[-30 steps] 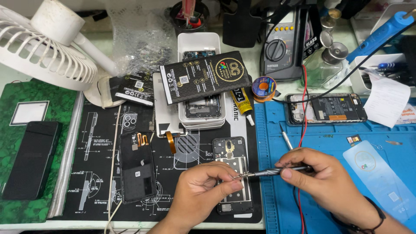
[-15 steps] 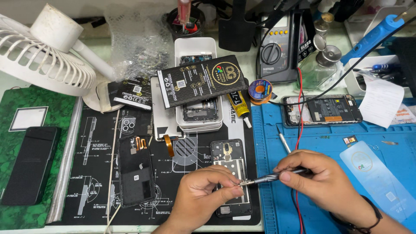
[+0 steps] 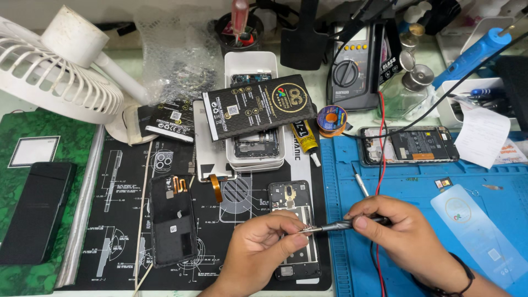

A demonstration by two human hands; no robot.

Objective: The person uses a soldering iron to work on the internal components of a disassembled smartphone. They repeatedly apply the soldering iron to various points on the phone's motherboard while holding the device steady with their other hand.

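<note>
My right hand (image 3: 404,239) grips a dark pen-like soldering iron (image 3: 344,224) whose tip points left. My left hand (image 3: 261,247) pinches something small and silvery right at that tip; what it is I cannot tell. Both hands hover over an opened phone (image 3: 290,199) with its board exposed, lying on the black printed mat (image 3: 118,220). A red wire (image 3: 378,165) runs past my right hand across the blue mat (image 3: 495,181).
A black phone back cover (image 3: 171,220) lies left of my hands. Behind are a stack of phones in a white tray under a black box (image 3: 257,107), a glue tube (image 3: 304,138), a solder spool (image 3: 331,119), a multimeter (image 3: 352,69), another opened phone (image 3: 410,146) and a white fan (image 3: 52,71).
Both hands have shifted slightly to the right over the opened phone, the iron's tip staying against my left fingertips. The view has tilted a little.
</note>
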